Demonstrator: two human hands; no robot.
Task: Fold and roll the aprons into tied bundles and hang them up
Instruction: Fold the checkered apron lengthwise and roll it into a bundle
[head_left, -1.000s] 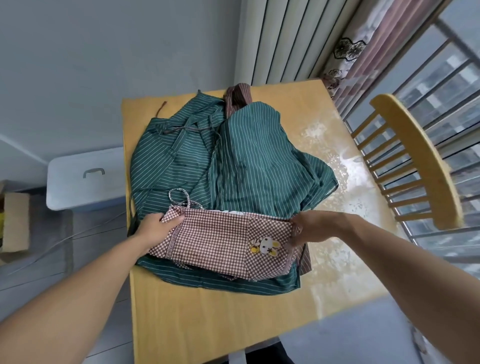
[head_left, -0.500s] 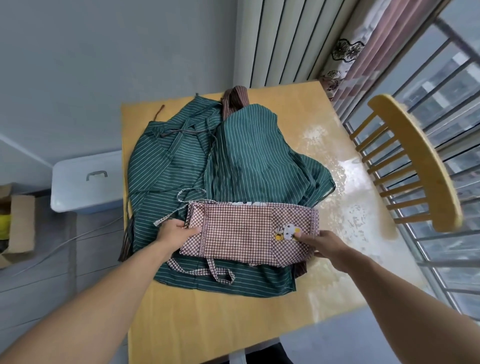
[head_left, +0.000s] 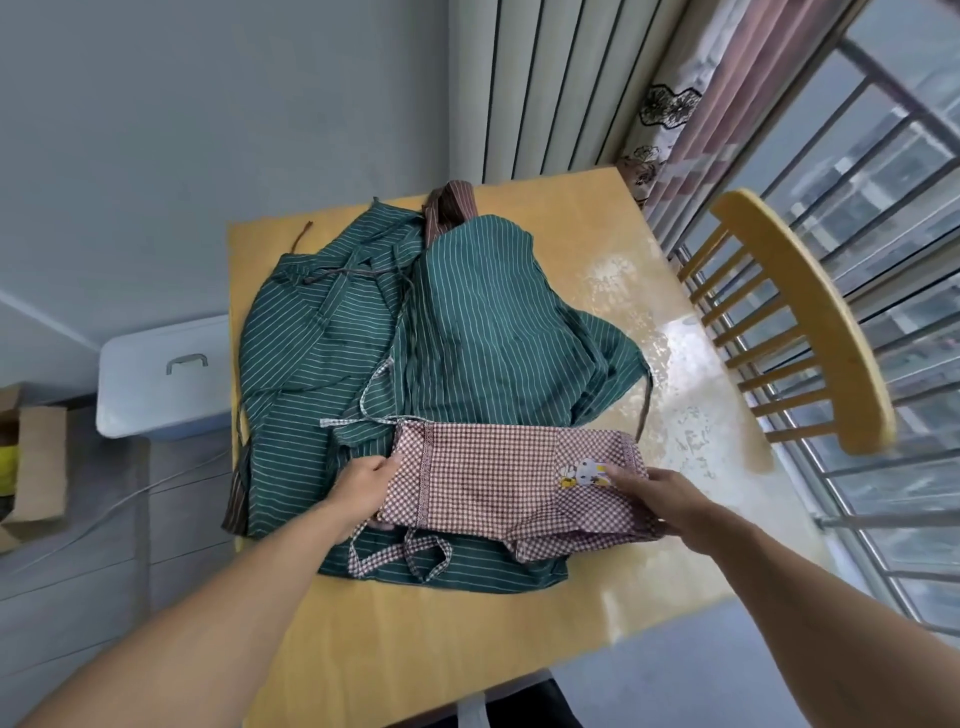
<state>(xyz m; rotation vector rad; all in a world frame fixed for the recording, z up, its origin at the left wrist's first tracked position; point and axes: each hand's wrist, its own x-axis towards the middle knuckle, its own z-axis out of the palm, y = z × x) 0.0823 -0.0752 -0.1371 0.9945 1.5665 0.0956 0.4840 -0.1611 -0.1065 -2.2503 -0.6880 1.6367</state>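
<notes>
Both arms reach forward; left hand in a pinching grip, right hand pressing flat.

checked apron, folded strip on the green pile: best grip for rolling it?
Probably one short end of the checked apron, approached from the side: it lies as a long flat band across the green striped aprons. Both hands, left and right, sit there.
</notes>
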